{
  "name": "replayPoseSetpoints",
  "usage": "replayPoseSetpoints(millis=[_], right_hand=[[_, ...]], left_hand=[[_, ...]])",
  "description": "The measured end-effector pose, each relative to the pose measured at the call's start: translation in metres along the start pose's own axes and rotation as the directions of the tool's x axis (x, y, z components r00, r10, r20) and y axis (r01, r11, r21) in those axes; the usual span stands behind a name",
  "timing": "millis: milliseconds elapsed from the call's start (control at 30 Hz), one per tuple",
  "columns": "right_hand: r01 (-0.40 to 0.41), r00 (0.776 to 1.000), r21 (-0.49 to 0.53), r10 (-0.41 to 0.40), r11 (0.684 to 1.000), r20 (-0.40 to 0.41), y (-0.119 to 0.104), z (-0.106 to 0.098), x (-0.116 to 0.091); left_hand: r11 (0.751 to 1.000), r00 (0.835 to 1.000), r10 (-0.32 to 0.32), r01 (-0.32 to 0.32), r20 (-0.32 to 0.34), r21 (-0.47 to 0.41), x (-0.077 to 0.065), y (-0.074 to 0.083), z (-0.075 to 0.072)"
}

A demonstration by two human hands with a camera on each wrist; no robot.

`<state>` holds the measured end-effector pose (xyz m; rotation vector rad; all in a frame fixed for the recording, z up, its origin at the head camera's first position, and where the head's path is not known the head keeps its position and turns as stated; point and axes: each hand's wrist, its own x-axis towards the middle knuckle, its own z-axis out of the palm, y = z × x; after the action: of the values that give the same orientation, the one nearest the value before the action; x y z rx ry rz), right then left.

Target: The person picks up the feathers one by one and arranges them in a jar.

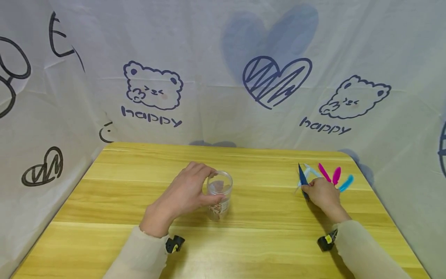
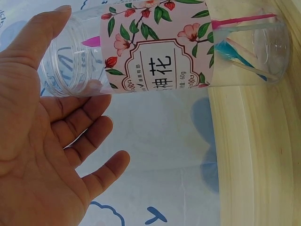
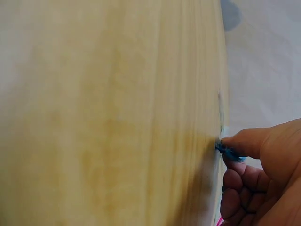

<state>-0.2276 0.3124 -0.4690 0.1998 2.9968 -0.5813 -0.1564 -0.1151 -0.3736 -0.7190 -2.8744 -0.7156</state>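
A: How does the left hand [image 1: 182, 192] stand?
B: Thumb and fingers grip the clear jar [image 1: 220, 207] near its mouth; jar upright mid-table [image 1: 265, 240], coloured stems [image 2: 244, 21] inside.
A: Right hand [image 1: 324, 195]?
B: Thumb and forefinger pinch a dark blue feather [image 1: 302, 175], table's right side. Pink feathers [image 1: 336, 175] and a light blue feather [image 1: 347, 183] beside the hand.

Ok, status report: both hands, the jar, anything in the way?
Left hand holds clear jar, feathers inside. Right hand pinches dark-blue feather. No obstacle visible between.
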Motion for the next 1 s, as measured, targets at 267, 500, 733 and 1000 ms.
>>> replayPoseSetpoints(millis=[267, 500, 733, 1000], right_hand=[[0.103, 0.99, 0.085, -0.094, 0.991, -0.104, -0.002, -0.002, -0.003], [0.215, 0.939, 0.134, -0.168, 0.967, -0.299, -0.012, -0.005, -0.006], [0.285, 0.881, 0.206, -0.172, 0.936, -0.441, -0.035, -0.008, -0.017], [0.36, 0.844, 0.296, -0.173, 0.885, -0.508, -0.066, -0.013, -0.031]], left_hand=[[1.0, 1.0, -0.007, 0.007, 0.002, 0.0, -0.001, 0.0, 0.0], [1.0, 1.0, -0.001, 0.001, 0.001, -0.001, -0.001, -0.001, 0.0], [1.0, 1.0, -0.002, 0.002, 0.001, 0.0, -0.001, -0.002, 0.0], [1.0, 1.0, 0.002, -0.002, 0.004, -0.001, -0.001, -0.003, 0.0]])
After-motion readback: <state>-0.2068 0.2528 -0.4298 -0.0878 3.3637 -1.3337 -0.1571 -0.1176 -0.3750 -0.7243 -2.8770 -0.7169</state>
